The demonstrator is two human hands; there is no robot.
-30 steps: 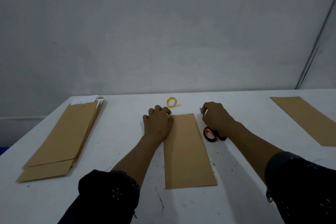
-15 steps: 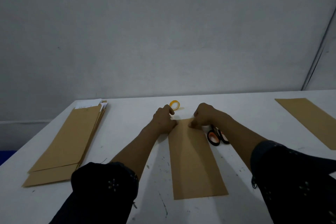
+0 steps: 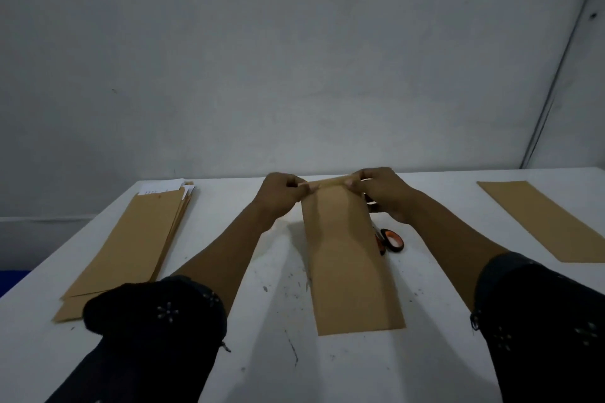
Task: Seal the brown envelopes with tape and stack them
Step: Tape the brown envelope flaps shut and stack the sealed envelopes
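The envelope (image 3: 350,258) I held was matt brown paper, my table (image 3: 268,353) a scuffed, speckled white, and the scissors (image 3: 391,240) had glossy orange-and-black plastic handles.

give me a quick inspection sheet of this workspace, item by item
surface: white table, scuffed with dark marks near the front edge
job's things: middle envelope lies flat lengthwise, its far flap lifted and being folded; stack of envelopes at left with white paper showing at the far end; single envelope at right; tape roll not seen
clutter: scissors with orange and black handles, just right of the middle envelope
hands: left hand and right hand each pinch one end of the flap
cables: dark line running down the wall at right, cable or pipe, cannot tell
surroundings: plain grey wall; blue patch at the far left edge
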